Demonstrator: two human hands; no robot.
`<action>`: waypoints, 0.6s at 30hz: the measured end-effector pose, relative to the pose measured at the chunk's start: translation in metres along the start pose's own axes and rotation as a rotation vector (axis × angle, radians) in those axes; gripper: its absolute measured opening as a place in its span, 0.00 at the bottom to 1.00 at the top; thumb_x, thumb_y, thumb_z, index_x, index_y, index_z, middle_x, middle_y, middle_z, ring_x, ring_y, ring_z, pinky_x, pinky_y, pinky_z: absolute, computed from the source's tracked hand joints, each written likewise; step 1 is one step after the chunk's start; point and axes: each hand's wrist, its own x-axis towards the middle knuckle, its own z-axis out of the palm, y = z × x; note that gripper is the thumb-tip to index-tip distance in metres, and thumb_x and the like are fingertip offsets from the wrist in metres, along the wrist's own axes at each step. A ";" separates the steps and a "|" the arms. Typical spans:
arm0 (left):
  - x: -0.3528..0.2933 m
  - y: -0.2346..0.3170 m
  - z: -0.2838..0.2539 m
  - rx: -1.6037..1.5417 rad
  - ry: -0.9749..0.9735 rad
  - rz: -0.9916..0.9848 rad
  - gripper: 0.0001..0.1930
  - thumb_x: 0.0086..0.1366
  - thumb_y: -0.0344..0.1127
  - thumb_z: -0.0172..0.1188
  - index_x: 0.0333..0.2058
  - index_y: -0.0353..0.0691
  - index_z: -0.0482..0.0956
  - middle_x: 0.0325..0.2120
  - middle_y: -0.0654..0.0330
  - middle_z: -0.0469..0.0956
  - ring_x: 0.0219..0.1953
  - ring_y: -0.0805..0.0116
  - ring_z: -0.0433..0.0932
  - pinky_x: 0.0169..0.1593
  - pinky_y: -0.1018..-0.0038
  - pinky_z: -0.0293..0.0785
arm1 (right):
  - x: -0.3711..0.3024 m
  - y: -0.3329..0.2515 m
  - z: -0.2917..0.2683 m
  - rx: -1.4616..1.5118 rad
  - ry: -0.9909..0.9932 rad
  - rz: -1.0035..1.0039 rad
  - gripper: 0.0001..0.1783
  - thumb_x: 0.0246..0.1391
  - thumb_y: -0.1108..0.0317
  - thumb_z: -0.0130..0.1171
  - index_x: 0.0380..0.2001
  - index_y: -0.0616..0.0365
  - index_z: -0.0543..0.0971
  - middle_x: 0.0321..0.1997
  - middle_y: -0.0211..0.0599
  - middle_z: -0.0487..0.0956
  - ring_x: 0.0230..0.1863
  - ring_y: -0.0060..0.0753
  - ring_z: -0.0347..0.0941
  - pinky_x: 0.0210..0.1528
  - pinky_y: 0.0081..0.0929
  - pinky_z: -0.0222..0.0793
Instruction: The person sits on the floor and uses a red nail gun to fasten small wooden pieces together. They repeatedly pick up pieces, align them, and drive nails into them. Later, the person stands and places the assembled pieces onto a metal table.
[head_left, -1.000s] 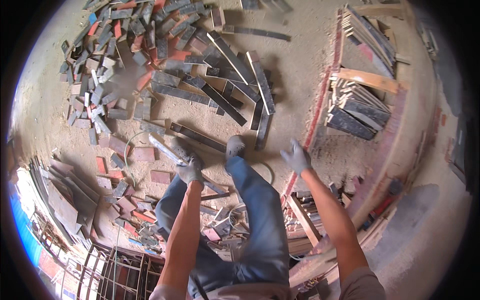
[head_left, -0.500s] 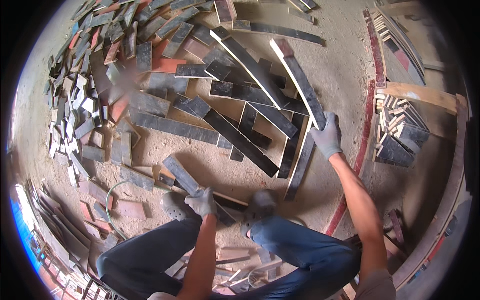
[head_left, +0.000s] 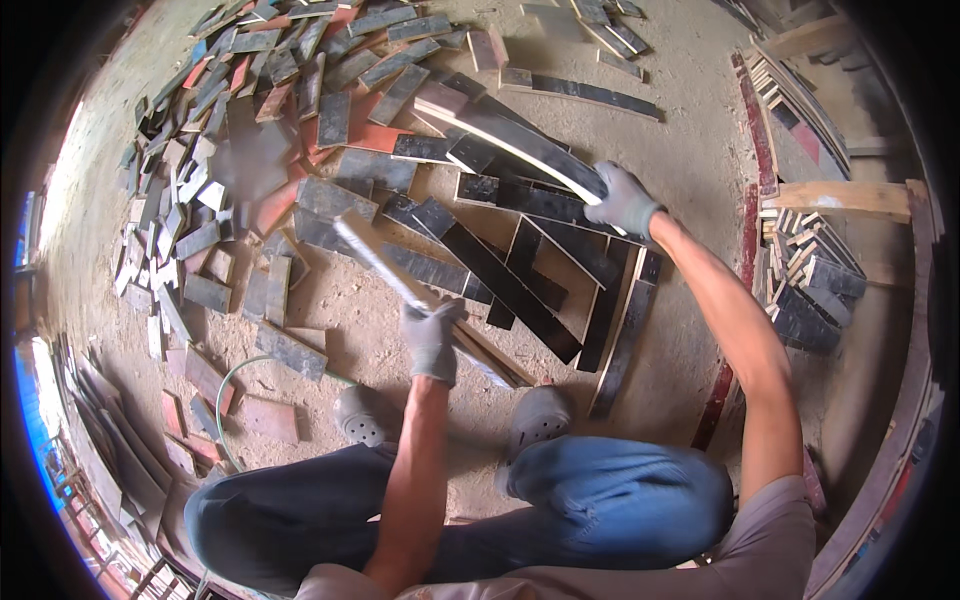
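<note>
The right hand (head_left: 622, 200), in a grey glove, has its grip closed around the near end of a long black-faced plank (head_left: 520, 138). From that grip the plank's long axis runs away and to the left, above other dark boards (head_left: 500, 280) lying crisscross on the floor (head_left: 330, 300). The right hand is the nearer one; the left hand (head_left: 430, 338), also gloved, is lower and to the left, well apart from it. Its grip is closed on a pale-edged strip (head_left: 375, 255), which slants from far left to near right, roughly in line with the plank.

The left fingers' undersides are hidden, and just beyond them two pieces overlap, so it is probably one strip in hand, though a second cannot be ruled out. The plank's underside is out of sight, and a blur covers part of the offcut heap (head_left: 210, 195).
</note>
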 end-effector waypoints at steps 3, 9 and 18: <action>-0.004 -0.026 0.013 0.253 0.062 0.086 0.21 0.54 0.22 0.77 0.45 0.36 0.76 0.30 0.60 0.81 0.30 0.66 0.82 0.37 0.69 0.80 | -0.026 0.045 0.030 -0.206 0.096 -0.041 0.50 0.42 0.56 0.82 0.66 0.61 0.71 0.67 0.58 0.75 0.66 0.63 0.74 0.68 0.49 0.72; 0.017 -0.026 0.008 0.233 0.152 0.042 0.23 0.51 0.25 0.79 0.42 0.37 0.74 0.34 0.61 0.79 0.34 0.70 0.77 0.41 0.72 0.77 | -0.043 -0.006 0.050 -0.485 -0.054 0.059 0.45 0.44 0.47 0.80 0.63 0.55 0.76 0.60 0.56 0.82 0.57 0.59 0.83 0.60 0.49 0.79; 0.056 -0.040 0.001 0.188 0.110 0.037 0.19 0.54 0.13 0.64 0.43 0.37 0.74 0.27 0.58 0.80 0.28 0.64 0.81 0.35 0.67 0.80 | -0.109 -0.039 0.077 0.145 -0.130 0.176 0.34 0.38 0.46 0.80 0.44 0.61 0.86 0.44 0.51 0.89 0.46 0.51 0.87 0.54 0.39 0.81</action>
